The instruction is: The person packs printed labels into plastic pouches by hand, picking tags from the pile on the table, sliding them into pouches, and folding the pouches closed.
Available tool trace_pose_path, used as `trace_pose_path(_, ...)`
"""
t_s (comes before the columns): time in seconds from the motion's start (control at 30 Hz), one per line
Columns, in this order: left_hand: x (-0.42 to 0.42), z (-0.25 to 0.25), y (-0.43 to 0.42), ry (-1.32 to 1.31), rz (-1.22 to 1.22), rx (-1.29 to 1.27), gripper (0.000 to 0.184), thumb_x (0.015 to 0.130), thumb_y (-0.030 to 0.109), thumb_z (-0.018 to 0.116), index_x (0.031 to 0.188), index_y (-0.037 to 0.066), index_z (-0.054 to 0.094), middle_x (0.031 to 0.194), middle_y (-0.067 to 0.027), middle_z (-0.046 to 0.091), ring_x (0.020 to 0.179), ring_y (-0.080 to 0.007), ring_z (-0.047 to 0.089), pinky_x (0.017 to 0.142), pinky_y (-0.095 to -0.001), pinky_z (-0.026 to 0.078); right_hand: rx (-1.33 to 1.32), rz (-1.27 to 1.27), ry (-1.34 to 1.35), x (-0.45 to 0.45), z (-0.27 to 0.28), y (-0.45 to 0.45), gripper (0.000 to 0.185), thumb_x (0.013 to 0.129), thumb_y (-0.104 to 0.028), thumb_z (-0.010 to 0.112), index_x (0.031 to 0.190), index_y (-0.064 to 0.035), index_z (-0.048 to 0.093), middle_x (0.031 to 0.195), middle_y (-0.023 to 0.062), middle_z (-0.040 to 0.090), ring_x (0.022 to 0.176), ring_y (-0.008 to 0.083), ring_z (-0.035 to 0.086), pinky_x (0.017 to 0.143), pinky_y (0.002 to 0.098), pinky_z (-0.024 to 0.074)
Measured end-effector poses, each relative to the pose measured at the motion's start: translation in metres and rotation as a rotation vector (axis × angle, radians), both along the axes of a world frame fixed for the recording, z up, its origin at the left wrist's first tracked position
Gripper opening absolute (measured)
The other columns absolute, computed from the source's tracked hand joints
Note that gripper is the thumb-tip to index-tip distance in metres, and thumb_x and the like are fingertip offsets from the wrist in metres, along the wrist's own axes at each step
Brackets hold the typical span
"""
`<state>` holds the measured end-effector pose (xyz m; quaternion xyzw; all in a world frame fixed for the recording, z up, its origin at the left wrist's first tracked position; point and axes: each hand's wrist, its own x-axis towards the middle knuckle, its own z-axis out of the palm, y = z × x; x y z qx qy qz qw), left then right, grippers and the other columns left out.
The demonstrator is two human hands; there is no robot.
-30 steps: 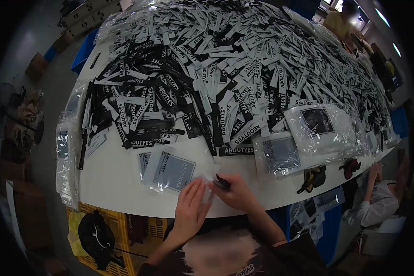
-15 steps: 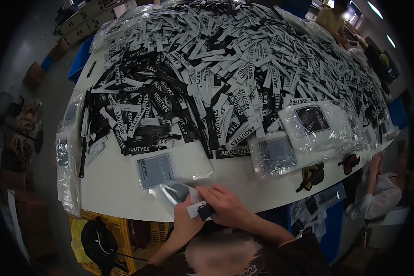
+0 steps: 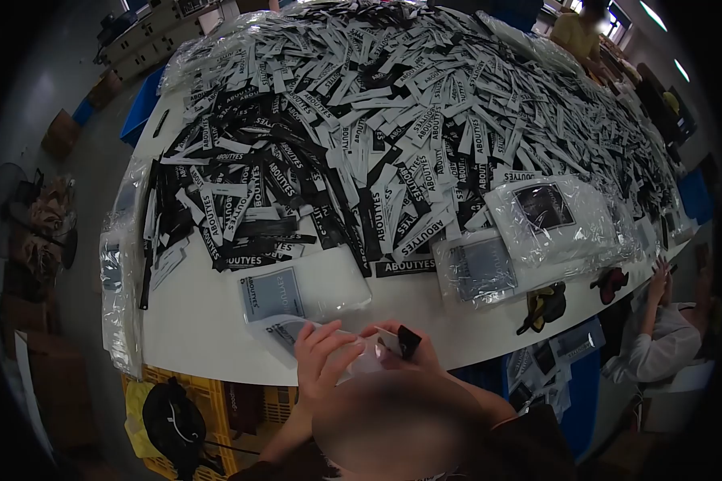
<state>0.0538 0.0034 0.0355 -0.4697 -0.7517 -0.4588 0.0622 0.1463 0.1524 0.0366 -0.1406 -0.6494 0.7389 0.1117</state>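
Observation:
My left hand (image 3: 322,354) is closed on a clear plastic bag (image 3: 281,333), its fingers laid along the upper edge near the table's front. My right hand (image 3: 425,353) grips a few small flat sachets (image 3: 399,341), one black and one white, at the right side of the bag. Whether the sachets are partly inside the bag cannot be made out. Just beyond the hands lies a stack of flat bags (image 3: 329,280) with a grey printed label. Behind it spreads a large heap of black and white sachets (image 3: 393,120) printed ABOUTYES.
Plastic-wrapped bag packs (image 3: 561,220) lie at the right and another wrapped pack (image 3: 120,272) along the left edge. A blue bin (image 3: 590,385) with filled bags stands below right, yellow crates (image 3: 204,393) below left. A co-worker's hands (image 3: 660,280) are at the right edge.
My left fingers have opened out along the bag and moved slightly up. My right hand has shifted right with the sachets, which are now tilted upward.

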Motion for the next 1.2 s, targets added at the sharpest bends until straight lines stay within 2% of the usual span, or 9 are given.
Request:
trace_pose_path(0.17, 0.008, -0.017, 0.025, -0.036, -0.010, -0.116, 0.092, 0.054, 0.027, 0.082, 0.130, 0.002, 0.036, 0.118, -0.0180, 0.042, 0.114, -0.0353, 0.039, 0.098, -0.0523, 0.030, -0.339, -0.012, -0.159, 0.004, -0.004, 0.011, 0.017, 0.084, -0.006, 0.060, 0.099, 0.0000, 0.059, 0.084, 0.0029, 0.060, 0.075, 0.0082, 0.056, 0.067, 0.0240, 0.0464)
trace_pose_path(0.33, 0.008, -0.015, 0.020, -0.106, 0.090, -0.274, 0.099, 0.054, 0.030, 0.082, 0.133, -0.001, 0.031, 0.119, -0.0184, 0.040, 0.111, -0.0348, 0.039, 0.094, -0.0471, 0.031, 0.459, -0.190, 0.208, -0.011, -0.008, 0.041, 0.013, 0.087, -0.001, 0.052, 0.097, -0.0005, 0.060, 0.104, 0.0109, 0.060, 0.101, 0.0178, 0.056, 0.088, 0.0280, 0.0401)
trace_pose_path(0.4, 0.006, -0.015, 0.020, -0.142, 0.118, -0.335, 0.099, 0.055, 0.031, 0.082, 0.133, -0.002, 0.030, 0.120, -0.0183, 0.040, 0.110, -0.0346, 0.039, 0.094, -0.0459, 0.031, 0.415, -0.137, 0.138, -0.002, -0.017, 0.050, 0.014, 0.090, -0.001, 0.047, 0.098, 0.0007, 0.058, 0.114, 0.0174, 0.057, 0.112, 0.0247, 0.052, 0.095, 0.0318, 0.0369)
trace_pose_path(0.5, 0.003, -0.014, 0.019, -0.110, 0.018, -0.386, 0.100, 0.056, 0.032, 0.081, 0.134, -0.002, 0.029, 0.120, -0.0176, 0.040, 0.109, -0.0344, 0.039, 0.094, -0.0456, 0.030, -0.343, -0.215, 0.387, 0.005, -0.016, 0.045, 0.020, 0.096, -0.014, 0.041, 0.104, 0.0015, 0.050, 0.118, 0.0229, 0.054, 0.120, 0.0321, 0.046, 0.101, 0.0388, 0.0342)
trace_pose_path(0.7, 0.009, -0.009, 0.025, -0.111, -0.114, -0.250, 0.101, 0.056, 0.035, 0.081, 0.135, -0.001, 0.029, 0.122, -0.0178, 0.038, 0.112, -0.0345, 0.037, 0.095, -0.0467, 0.027, -0.310, -0.096, 0.282, -0.009, -0.009, 0.015, 0.014, 0.093, -0.008, 0.046, 0.103, 0.0009, 0.050, 0.118, 0.0231, 0.054, 0.120, 0.0298, 0.046, 0.101, 0.0387, 0.0343)
trace_pose_path(0.8, 0.002, -0.001, 0.020, -0.114, -0.049, -0.229, 0.091, 0.064, 0.031, 0.078, 0.135, 0.002, 0.030, 0.119, -0.0162, 0.046, 0.104, -0.0310, 0.046, 0.088, -0.0405, 0.036, -0.290, -0.125, 0.172, 0.000, -0.017, 0.010, 0.016, 0.088, -0.001, 0.051, 0.104, -0.0004, 0.049, 0.120, 0.0232, 0.053, 0.117, 0.0300, 0.049, 0.099, 0.0403, 0.0367)
trace_pose_path(0.97, -0.023, -0.006, -0.003, -0.726, -0.161, -0.384, 0.025, 0.086, 0.016, 0.060, 0.106, 0.002, 0.060, 0.075, -0.0135, 0.063, 0.056, -0.0218, 0.057, 0.053, -0.0272, 0.045, -0.155, -0.123, 0.225, -0.003, -0.010, 0.009, 0.020, 0.086, 0.000, 0.055, 0.106, 0.0001, 0.052, 0.106, 0.0159, 0.062, 0.103, 0.0224, 0.058, 0.089, 0.0346, 0.0453)
trace_pose_path(1.07, -0.024, -0.001, -0.002, -0.697, -0.144, -0.255, 0.016, 0.087, 0.015, 0.058, 0.093, 0.002, 0.064, 0.066, -0.0140, 0.060, 0.052, -0.0214, 0.057, 0.052, -0.0281, 0.045, 0.369, -0.267, 0.029, 0.006, 0.001, 0.024, 0.017, 0.087, -0.004, 0.055, 0.103, -0.0002, 0.057, 0.091, 0.0121, 0.066, 0.091, 0.0179, 0.063, 0.079, 0.0302, 0.0482)
trace_pose_path(1.2, -0.028, 0.002, -0.006, -0.645, -0.207, -0.303, 0.016, 0.087, 0.014, 0.057, 0.096, 0.002, 0.063, 0.069, -0.0144, 0.061, 0.054, -0.0228, 0.057, 0.053, -0.0287, 0.045, 0.432, 0.390, -0.133, 0.014, -0.012, 0.047, 0.017, 0.088, -0.010, 0.056, 0.101, 0.0008, 0.060, 0.078, 0.0092, 0.065, 0.070, 0.0143, 0.061, 0.064, 0.0296, 0.0466)
